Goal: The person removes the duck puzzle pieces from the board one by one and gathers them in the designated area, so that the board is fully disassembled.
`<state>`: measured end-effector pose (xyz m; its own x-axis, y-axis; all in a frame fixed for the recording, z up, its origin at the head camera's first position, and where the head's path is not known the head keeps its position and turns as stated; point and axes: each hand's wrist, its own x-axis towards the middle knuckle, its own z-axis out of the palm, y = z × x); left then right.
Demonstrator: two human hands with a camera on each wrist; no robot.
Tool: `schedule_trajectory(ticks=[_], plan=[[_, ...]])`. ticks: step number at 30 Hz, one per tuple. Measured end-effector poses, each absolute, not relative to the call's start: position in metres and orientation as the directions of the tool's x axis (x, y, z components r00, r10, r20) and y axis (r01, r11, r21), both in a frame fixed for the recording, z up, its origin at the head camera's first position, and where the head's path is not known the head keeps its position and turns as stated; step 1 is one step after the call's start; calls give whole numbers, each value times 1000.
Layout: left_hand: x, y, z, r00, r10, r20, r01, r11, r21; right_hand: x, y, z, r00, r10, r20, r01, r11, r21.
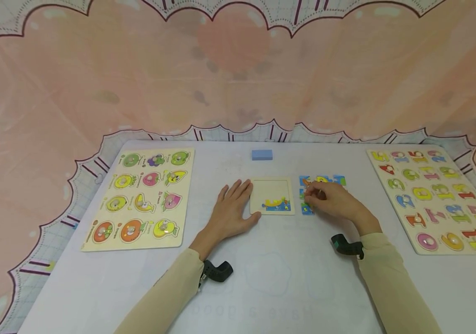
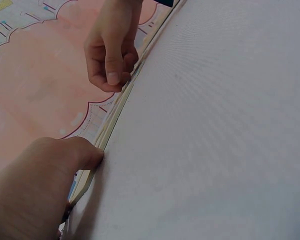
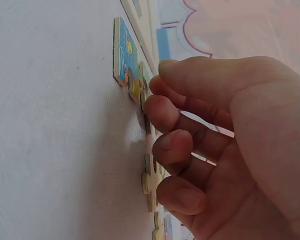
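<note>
A square wooden puzzle board (image 1: 271, 192) lies mid-table, with joined pieces (image 1: 277, 204) showing yellow and blue in its lower right part. My left hand (image 1: 231, 208) lies at the board's left side, fingers extended and thumb by the lower left corner; the left wrist view has the thumb (image 2: 87, 155) against the edge. To the right, my right hand (image 1: 331, 199) is over several loose jigsaw pieces (image 1: 339, 180), partly covering them. Its fingers (image 3: 172, 150) are bent, thumb and index tips close together by a blue piece (image 3: 126, 55). Whether they pinch a piece cannot be made out.
A blue block (image 1: 261, 155) sits behind the board. At the left lies a fruit puzzle board (image 1: 110, 197) with knobbed pieces; at the right, a board of colourful shapes (image 1: 426, 185). A patterned curtain (image 1: 238, 93) hangs along the table's back edge.
</note>
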<state>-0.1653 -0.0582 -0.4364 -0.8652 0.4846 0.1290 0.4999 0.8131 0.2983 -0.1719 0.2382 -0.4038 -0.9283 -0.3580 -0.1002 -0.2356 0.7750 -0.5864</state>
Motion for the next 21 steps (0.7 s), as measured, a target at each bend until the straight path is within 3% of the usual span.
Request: schedule_trajectory(ticks=[21], plan=[[-166, -58, -435, -867, 483, 119, 496, 820, 284, -169, 203, -408, -893, -450, 15, -351, 675, -649]])
